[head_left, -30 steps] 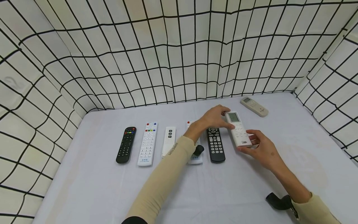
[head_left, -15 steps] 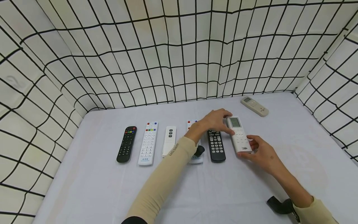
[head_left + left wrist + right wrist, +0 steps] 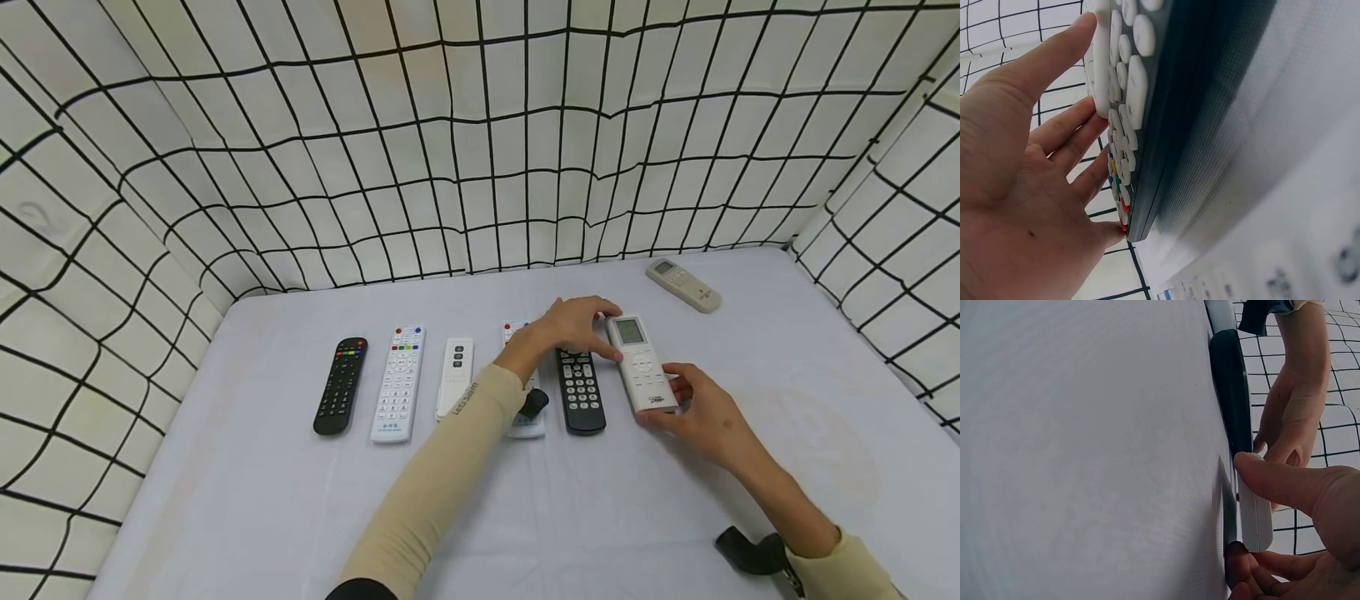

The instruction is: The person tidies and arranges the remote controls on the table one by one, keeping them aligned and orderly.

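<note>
A white air-conditioner remote (image 3: 643, 371) with a grey screen lies slanted on the white cloth, between both hands. My left hand (image 3: 572, 325) holds its upper end, thumb at the left edge and fingers at the top corner. At the lower end, my right hand (image 3: 708, 417) grips it between thumb and fingers. Just left is a black remote (image 3: 582, 396) with pale buttons, its top hidden under the left hand. In the left wrist view the thumb touches the white remote (image 3: 1102, 75) beside the black remote (image 3: 1138, 144). The right wrist view shows the white remote (image 3: 1255, 525) edge-on.
Leftward stand a white remote (image 3: 528, 427) partly under the sleeve, a slim white remote (image 3: 454, 379), a white remote with coloured buttons (image 3: 398, 383) and a black remote (image 3: 341, 387). A beige remote (image 3: 683, 285) lies back right. Black netting (image 3: 487, 179) surrounds the table.
The white air-conditioner remote has come slightly nearer the person and down towards the cloth, with both hands on it. The left thumb has slid from its face to its left edge.
</note>
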`<action>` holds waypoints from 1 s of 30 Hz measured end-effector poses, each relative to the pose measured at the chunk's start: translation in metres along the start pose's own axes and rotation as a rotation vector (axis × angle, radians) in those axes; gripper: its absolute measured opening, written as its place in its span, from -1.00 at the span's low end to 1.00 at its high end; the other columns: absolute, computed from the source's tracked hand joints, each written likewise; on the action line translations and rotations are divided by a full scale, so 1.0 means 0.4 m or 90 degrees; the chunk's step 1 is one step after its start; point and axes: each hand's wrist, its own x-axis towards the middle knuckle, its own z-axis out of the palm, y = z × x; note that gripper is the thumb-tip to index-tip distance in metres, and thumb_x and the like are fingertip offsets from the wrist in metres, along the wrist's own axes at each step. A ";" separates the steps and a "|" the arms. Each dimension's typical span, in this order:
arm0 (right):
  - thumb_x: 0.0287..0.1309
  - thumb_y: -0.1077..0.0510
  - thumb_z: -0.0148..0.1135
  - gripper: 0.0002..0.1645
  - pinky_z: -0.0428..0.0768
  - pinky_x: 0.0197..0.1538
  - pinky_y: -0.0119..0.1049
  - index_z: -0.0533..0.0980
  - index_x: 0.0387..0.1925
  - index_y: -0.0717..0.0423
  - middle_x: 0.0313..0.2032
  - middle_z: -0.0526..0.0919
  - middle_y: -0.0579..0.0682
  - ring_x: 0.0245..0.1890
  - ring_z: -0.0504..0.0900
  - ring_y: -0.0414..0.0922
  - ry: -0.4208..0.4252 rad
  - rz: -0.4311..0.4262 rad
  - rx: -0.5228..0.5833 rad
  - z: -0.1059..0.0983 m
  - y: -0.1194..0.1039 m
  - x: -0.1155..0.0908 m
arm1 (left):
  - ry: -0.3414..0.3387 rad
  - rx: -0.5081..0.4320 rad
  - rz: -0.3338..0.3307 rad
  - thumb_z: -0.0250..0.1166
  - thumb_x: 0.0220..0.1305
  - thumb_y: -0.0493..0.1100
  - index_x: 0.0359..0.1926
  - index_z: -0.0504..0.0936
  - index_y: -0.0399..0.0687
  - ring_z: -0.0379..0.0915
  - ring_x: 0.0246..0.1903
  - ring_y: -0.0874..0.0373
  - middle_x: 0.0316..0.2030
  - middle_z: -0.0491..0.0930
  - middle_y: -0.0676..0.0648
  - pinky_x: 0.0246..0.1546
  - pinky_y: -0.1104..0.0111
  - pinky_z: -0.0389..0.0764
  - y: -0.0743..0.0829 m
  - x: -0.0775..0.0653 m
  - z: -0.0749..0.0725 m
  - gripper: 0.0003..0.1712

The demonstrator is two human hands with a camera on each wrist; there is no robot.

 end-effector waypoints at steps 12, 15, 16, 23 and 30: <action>0.06 0.04 0.62 0.06 0.52 -0.07 -0.14 0.24 0.42 0.41 0.06 0.52 0.35 -0.03 0.50 0.14 -0.006 -0.017 -0.001 -0.001 0.003 0.002 | -0.005 0.009 -0.008 0.45 0.28 0.21 0.51 0.42 0.16 0.35 0.47 0.09 0.43 0.49 0.03 0.65 -0.15 -0.04 0.002 0.000 -0.001 -0.16; 0.02 0.04 0.65 0.08 0.54 -0.06 -0.10 0.26 0.39 0.44 0.04 0.50 0.35 -0.03 0.49 0.16 -0.002 -0.027 -0.005 0.000 0.005 0.002 | -0.006 0.011 -0.007 0.45 0.28 0.20 0.50 0.42 0.15 0.34 0.48 0.08 0.43 0.50 0.02 0.64 -0.15 -0.04 0.003 0.000 -0.001 -0.17; 0.01 0.05 0.65 0.07 0.55 -0.05 -0.09 0.27 0.39 0.44 0.03 0.50 0.34 -0.03 0.49 0.15 0.001 -0.029 -0.006 0.001 0.005 0.002 | -0.005 0.013 -0.007 0.45 0.28 0.20 0.50 0.43 0.15 0.34 0.48 0.08 0.43 0.50 0.02 0.64 -0.16 -0.03 0.003 0.001 -0.001 -0.17; 0.01 0.05 0.65 0.06 0.56 -0.04 -0.07 0.28 0.38 0.45 0.03 0.48 0.32 -0.03 0.49 0.14 0.002 -0.036 -0.018 0.004 0.008 0.005 | -0.007 0.032 -0.012 0.41 0.30 0.25 0.51 0.40 0.18 0.29 0.52 0.08 0.44 0.49 0.04 0.63 -0.18 0.00 0.007 0.003 0.002 -0.17; 0.01 0.04 0.65 0.05 0.57 -0.03 -0.06 0.28 0.37 0.45 0.02 0.48 0.32 -0.03 0.49 0.14 0.002 -0.047 -0.023 0.001 0.008 0.003 | -0.007 0.029 -0.014 0.40 0.32 0.24 0.52 0.39 0.17 0.25 0.54 0.06 0.46 0.47 0.04 0.62 -0.22 -0.03 0.005 0.007 0.005 -0.18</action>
